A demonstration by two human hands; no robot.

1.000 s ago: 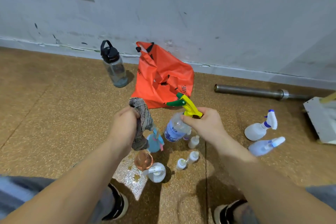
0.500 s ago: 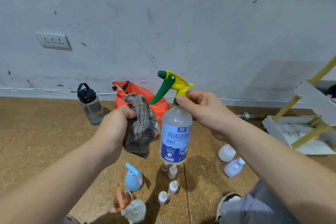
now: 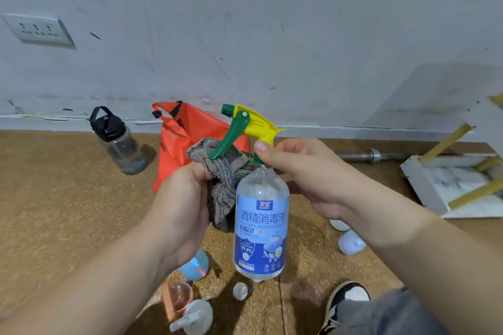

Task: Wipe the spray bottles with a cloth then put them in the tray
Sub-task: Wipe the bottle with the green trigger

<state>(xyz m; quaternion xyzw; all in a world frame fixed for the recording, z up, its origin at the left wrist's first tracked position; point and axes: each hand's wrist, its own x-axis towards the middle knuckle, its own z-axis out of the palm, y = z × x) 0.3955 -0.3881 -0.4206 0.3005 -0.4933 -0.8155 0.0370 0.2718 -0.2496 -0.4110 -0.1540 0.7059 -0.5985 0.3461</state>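
Observation:
My right hand (image 3: 304,179) grips the neck of a clear spray bottle (image 3: 260,228) with a blue label and a yellow and green trigger head, holding it upright in the air. My left hand (image 3: 182,198) holds a bunched grey-brown cloth (image 3: 223,177) right beside the bottle's upper left shoulder. On the floor below lie other spray bottles: a light blue one (image 3: 194,266), a pink one (image 3: 177,299), a white one (image 3: 197,317), a small white one (image 3: 240,291) and two pale ones (image 3: 351,241) at the right. The white tray (image 3: 424,185) sits at the right edge.
An orange bag (image 3: 185,139) leans against the wall behind the cloth. A dark water bottle (image 3: 117,141) stands left of it. A metal bar (image 3: 364,156) lies along the wall. Yellow and white legs (image 3: 446,141) cross over the tray. My shoe (image 3: 345,296) is at bottom right.
The bottle has been lifted from the floor to chest height and stood upright. My left hand has brought the cloth up against it. The view has tilted up toward the wall.

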